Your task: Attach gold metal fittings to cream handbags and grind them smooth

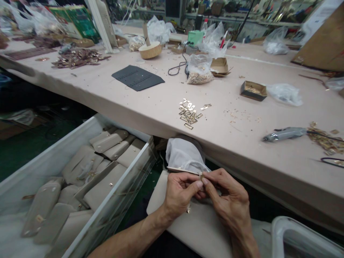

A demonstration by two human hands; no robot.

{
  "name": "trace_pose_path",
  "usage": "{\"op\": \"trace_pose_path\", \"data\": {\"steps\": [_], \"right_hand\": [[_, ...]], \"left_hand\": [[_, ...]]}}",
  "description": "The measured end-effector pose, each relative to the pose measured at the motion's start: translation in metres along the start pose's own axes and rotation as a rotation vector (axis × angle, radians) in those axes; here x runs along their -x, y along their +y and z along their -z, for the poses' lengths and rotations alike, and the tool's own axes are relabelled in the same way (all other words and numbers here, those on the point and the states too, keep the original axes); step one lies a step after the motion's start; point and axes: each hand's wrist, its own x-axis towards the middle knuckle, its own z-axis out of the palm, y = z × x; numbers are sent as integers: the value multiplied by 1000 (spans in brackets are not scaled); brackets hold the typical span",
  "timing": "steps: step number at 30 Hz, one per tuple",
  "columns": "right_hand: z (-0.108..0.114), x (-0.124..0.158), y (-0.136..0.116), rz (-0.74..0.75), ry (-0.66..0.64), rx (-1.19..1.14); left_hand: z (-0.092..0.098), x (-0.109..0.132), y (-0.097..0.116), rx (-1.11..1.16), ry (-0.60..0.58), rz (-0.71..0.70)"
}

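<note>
A beige handbag lies across my lap, with white wrapping bulging from its far side. My left hand is closed around the raised edge of the bag's flap, thumb on top. Opposite it, my right hand is closed, thumb and fingertips pinching a small light-coloured piece at that same edge. The fingers partly cover this piece, so its exact kind is hidden. Both hands' fingertips nearly meet there. Below them, a small gold fitting shows on the bag.
At left stands a white crate of beige bags. On the table lie gold metal frames, an electric screwdriver, a small box of parts, a dark perforated sheet and a bag of fittings. A white bin rim is at right.
</note>
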Motion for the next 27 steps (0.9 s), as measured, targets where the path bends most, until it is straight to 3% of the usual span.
{"op": "trace_pose_path", "data": {"steps": [8, 11, 15, 19, 24, 27], "right_hand": [[3, 0, 0, 90, -55, 14], [5, 8, -2, 192, -23, 54], [11, 15, 0, 340, -78, 148], [15, 12, 6, 447, -85, 235], [16, 6, 7, 485, -93, 256], [18, 1, 4, 432, -48, 178]], "left_hand": [[-7, -1, -6, -37, 102, 101], [-10, 0, -5, -78, 153, 85], [-14, 2, 2, -59, 188, 55], [-17, -1, 9, -53, 204, 120], [-24, -1, 14, 17, 186, 191], [-27, 6, 14, -99, 181, 114]]}}
